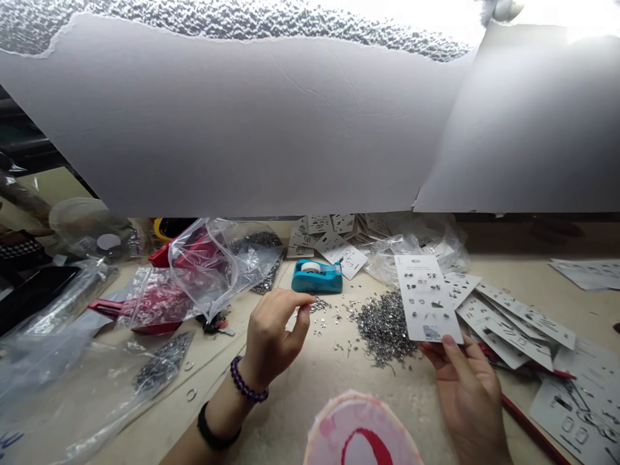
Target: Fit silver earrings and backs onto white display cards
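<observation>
My right hand [467, 387] grips the lower edge of a white earring card [426, 297], thumb in front and fingers behind. Several rows of small metal earrings sit on the card, with a printed label near its bottom. My left hand [276, 329] is raised over the table with thumb and forefinger bent together in a pinch; whatever is between the tips is too small to make out. Just behind it stands a blue tape dispenser [317, 278] with a roll of tape. Between my hands lies a heap of tiny silvery metal pieces [385, 329], some scattered towards the left.
More earring cards [518, 323] lie piled at the right, others [339, 248] at the back. Clear plastic bags [232, 265] and red packets [159, 297] cover the left. A round pink object [363, 433] is at the front. White board [266, 123] hangs low across the top.
</observation>
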The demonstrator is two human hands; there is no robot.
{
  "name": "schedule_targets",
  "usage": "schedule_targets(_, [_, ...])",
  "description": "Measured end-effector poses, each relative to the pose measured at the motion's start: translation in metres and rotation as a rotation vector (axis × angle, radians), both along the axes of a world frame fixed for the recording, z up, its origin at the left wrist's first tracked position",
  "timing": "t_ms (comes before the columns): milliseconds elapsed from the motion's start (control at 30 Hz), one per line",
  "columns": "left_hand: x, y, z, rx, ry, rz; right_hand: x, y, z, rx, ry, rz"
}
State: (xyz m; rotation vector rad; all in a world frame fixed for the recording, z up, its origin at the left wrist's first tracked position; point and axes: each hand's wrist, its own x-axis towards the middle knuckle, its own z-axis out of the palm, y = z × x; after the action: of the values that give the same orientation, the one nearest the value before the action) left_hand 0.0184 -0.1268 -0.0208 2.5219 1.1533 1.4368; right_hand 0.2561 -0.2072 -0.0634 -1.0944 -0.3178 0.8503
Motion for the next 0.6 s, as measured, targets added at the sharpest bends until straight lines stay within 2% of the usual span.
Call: schedule_targets(600, [-0.0006, -0.0026, 0.0007, -0.025, -0.041, -0.029, 0.005, 0.0039, -0.0072, -0.057, 0.027, -0.019])
